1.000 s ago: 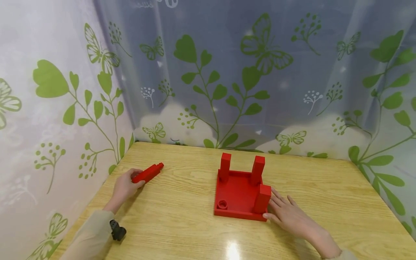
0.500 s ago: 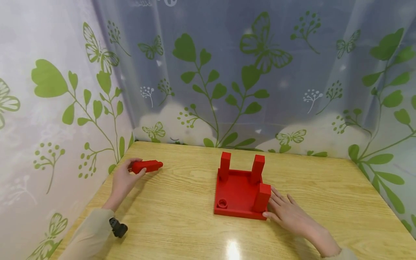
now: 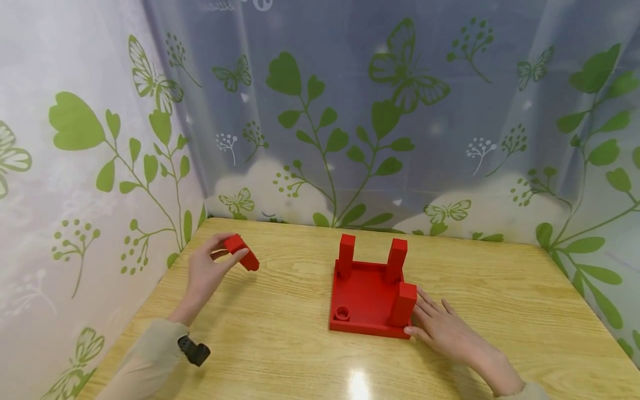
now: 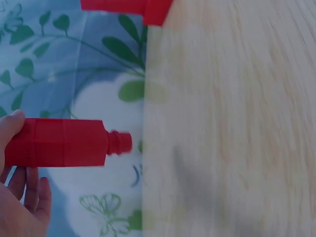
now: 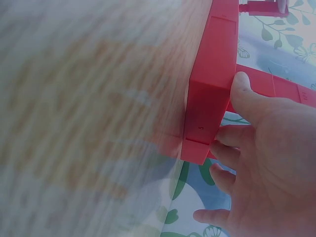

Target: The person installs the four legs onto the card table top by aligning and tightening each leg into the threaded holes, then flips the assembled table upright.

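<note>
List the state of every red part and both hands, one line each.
Loose leg: held off the table, tilted, knobbed end lower.
Base: flat on the table, rim upward.
Three standing legs: upright at base corners.
Near-left socket: no leg in it.
Left hand: pinching the loose leg.
Right hand: touching the base's right side.

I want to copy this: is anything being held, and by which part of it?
The left hand pinches the red post by its plain end, opposite its narrow tip. The right hand just touches the red tray.
</note>
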The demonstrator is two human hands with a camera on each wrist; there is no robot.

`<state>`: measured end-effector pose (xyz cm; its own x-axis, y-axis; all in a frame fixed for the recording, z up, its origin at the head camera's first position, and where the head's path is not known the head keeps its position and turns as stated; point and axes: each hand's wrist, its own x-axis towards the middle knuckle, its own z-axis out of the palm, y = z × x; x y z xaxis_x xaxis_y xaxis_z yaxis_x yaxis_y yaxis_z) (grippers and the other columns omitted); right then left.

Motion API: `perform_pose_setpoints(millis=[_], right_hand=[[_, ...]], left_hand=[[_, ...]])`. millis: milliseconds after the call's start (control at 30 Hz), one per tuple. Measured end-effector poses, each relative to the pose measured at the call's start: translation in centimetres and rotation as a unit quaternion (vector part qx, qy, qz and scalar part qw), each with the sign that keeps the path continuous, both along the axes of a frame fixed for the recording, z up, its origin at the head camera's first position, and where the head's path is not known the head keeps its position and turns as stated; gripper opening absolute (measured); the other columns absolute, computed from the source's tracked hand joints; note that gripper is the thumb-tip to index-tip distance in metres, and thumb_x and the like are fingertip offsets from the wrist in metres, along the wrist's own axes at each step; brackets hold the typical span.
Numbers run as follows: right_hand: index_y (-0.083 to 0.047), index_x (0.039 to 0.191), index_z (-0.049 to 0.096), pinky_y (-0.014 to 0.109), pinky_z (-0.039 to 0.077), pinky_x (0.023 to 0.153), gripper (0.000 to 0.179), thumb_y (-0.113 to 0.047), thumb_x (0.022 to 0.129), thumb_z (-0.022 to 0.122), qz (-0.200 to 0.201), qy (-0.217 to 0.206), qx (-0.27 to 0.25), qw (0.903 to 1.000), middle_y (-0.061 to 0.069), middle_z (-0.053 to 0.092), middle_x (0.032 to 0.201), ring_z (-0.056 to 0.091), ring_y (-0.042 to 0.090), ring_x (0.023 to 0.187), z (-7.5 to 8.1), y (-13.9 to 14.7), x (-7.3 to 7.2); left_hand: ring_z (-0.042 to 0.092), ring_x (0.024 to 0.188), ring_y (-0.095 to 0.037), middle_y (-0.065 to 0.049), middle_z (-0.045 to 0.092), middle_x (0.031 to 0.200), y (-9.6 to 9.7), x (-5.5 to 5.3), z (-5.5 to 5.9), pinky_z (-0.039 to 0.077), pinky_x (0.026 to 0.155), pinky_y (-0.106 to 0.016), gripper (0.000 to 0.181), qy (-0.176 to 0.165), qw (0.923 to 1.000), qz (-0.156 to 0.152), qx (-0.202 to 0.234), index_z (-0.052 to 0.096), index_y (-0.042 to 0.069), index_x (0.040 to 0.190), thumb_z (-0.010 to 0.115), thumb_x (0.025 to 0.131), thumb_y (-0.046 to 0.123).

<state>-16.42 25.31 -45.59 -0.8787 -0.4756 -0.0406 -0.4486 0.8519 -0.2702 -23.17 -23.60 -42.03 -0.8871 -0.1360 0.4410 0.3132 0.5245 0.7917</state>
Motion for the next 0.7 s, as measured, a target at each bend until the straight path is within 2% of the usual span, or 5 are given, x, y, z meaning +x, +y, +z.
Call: perform_pose_setpoints(millis=[267,533,700], right_hand=[[0.001,0.151,0.045,0.075,0.025,0.111,0.072,-0.052,0.102,0.051,0.002,0.008,-0.004,1.0,0.023,0.035,0.159,0.027,0.045,0.148,0.0,0.0,0.0],[0.001,0.15,0.045,0.074,0.025,0.111,0.071,-0.052,0.103,0.05,0.003,0.009,-0.002,0.9999,0.024,0.035,0.159,0.028,0.044,0.148,0.1,0.0,0.1],[0.0,0.151,0.045,0.075,0.025,0.11,0.072,-0.053,0.102,0.05,0.004,0.01,-0.003,0.9999,0.023,0.035,0.159,0.028,0.044,0.149,0.1,0.0,0.1]], left_hand=[[0.066,0.102,-0.008,-0.009,0.072,0.115,2.5,0.8,1.5,0.056,0.095,-0.028,0.041,-0.014,0.997,-0.071,0.026,0.07,0.01,0.123,0.083,0.086,0.02],[0.069,0.099,-0.013,-0.011,0.072,0.112,5.0,1.5,2.6,0.057,0.089,-0.025,0.04,-0.013,0.9901,-0.124,0.063,0.071,0.009,0.122,0.084,0.085,0.017],[0.069,0.102,-0.022,-0.012,0.071,0.112,6.5,1.7,3.0,0.058,0.091,-0.029,0.04,-0.017,0.9853,-0.152,0.077,0.071,0.008,0.122,0.084,0.084,0.014]])
